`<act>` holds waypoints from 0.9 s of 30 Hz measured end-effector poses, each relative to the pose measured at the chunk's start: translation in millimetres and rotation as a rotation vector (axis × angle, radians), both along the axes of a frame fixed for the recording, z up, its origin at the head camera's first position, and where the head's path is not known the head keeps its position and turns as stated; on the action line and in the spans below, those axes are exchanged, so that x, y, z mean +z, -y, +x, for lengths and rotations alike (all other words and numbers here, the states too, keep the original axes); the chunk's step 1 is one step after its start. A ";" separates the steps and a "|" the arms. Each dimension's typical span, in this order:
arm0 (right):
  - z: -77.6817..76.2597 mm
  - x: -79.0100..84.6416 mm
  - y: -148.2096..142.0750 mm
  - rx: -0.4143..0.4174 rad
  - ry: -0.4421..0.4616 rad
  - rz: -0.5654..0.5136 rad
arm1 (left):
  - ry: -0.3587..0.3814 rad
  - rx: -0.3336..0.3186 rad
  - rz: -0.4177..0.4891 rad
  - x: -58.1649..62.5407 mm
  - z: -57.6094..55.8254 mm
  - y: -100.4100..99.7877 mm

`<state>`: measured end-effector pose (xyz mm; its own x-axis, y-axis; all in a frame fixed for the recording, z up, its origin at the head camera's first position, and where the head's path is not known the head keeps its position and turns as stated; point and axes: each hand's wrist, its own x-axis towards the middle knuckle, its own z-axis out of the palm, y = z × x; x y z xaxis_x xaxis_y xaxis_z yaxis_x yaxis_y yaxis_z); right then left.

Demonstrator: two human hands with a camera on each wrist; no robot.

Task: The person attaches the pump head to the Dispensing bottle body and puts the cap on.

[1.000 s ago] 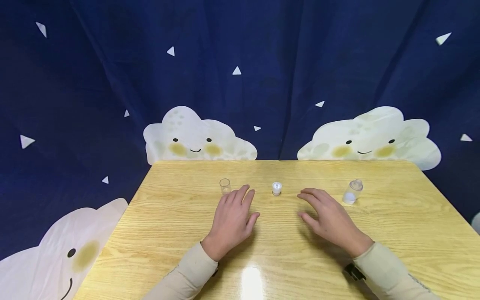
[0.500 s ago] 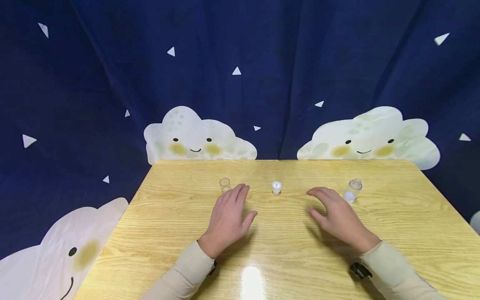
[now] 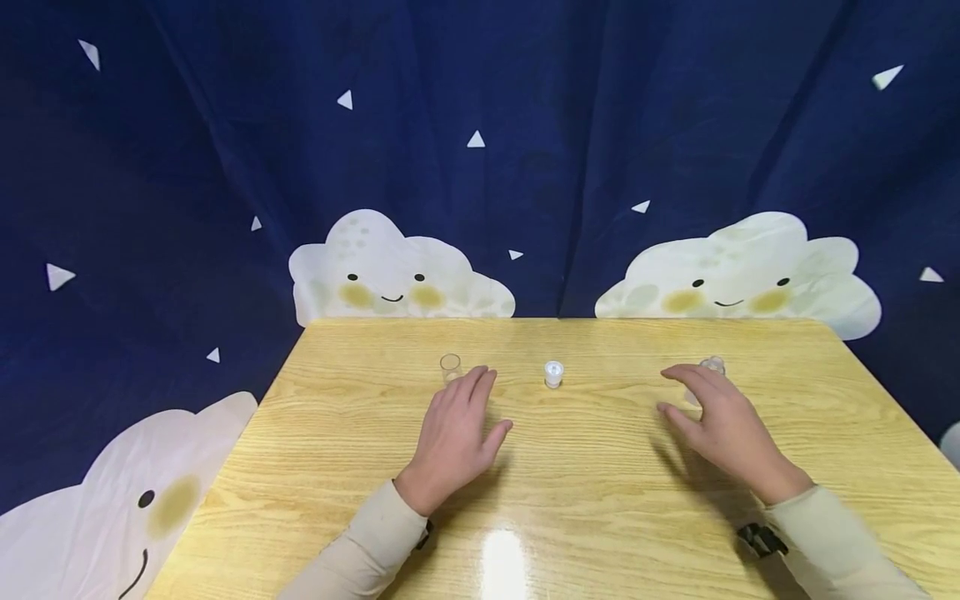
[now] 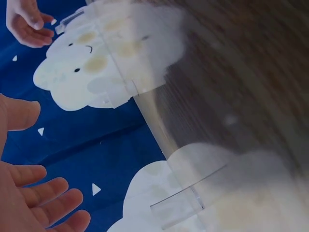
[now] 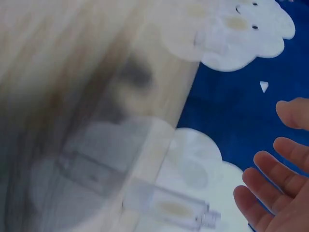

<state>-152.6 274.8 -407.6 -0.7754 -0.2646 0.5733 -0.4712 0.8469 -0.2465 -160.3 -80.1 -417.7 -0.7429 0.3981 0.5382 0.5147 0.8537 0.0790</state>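
Observation:
My left hand (image 3: pixel 454 433) hovers over the table with relaxed fingers, holding nothing. Just beyond its fingertips stands a small clear open-topped cylinder (image 3: pixel 451 364), partly hidden by the hand in the head view. The left wrist view shows this clear cylinder (image 4: pixel 178 208) apart from the spread fingers (image 4: pixel 50 191). Over on the right, my right hand (image 3: pixel 731 429) is held with thumb and fingers apart. It overlaps a clear bottle (image 3: pixel 714 364) with a narrow neck, mostly hidden in the head view. From the right wrist, the bottle (image 5: pixel 166 205) appears upright, beside the loosely bent fingers (image 5: pixel 265 181).
A small white cap-like piece (image 3: pixel 553 374) stands between the two hands, toward the back of the wooden table (image 3: pixel 555 467). Behind the far edge hangs a dark blue curtain (image 3: pixel 525 167) with clouds and white triangles.
My right hand has moved right, away from the white piece and in front of the clear bottle. My left hand has shifted slightly left, then stayed nearly still.

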 end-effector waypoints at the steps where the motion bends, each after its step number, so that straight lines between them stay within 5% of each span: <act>1: 0.2 1.8 -3.8 -0.012 -0.002 -0.003 | 0.002 0.000 0.002 -0.2 0.2 0.1; 12: 1.3 6.0 -33.6 -0.120 -0.031 -0.054 | 0.048 0.011 0.027 -0.6 2.2 -0.7; 18: -3.7 0.2 -47.1 -0.183 -0.048 -0.078 | 0.014 0.013 0.023 0.2 2.2 -1.6; 27: -13.0 -9.7 -64.8 -0.254 0.154 -0.119 | 0.018 0.009 0.035 0.3 4.6 -1.0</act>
